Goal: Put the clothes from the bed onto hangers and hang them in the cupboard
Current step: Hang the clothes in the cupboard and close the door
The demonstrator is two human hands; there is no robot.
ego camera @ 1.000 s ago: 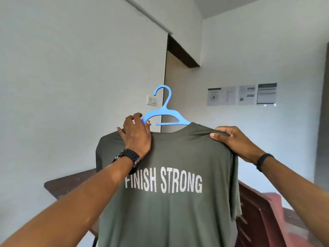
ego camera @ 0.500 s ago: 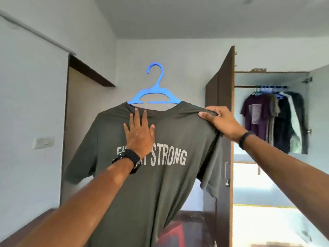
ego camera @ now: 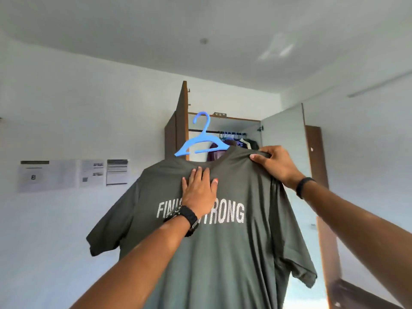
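Observation:
An olive-green T-shirt [ego camera: 234, 253] printed "FINISH STRONG" hangs on a blue plastic hanger [ego camera: 200, 141], held up in front of me. The hanger's left arm sticks out of the collar, tilted. My left hand [ego camera: 198, 190] lies flat with straight fingers against the shirt's upper back, just below the collar. My right hand [ego camera: 274, 163] pinches the shirt's right shoulder, with the hanger end hidden under the cloth. Behind the shirt stands the open cupboard [ego camera: 225, 123], its rail [ego camera: 214, 131] carrying several hung clothes [ego camera: 240, 141].
The cupboard's brown left door [ego camera: 180, 121] and grey right door [ego camera: 283, 130] stand open. Papers [ego camera: 73, 172] are stuck on the white wall at the left. A brown door frame [ego camera: 321, 175] runs down the right side.
The view has swung round from the wall to face the cupboard. My left hand let go of the hanger's shoulder and now lies flat on the shirt's back. The right hand keeps its hold.

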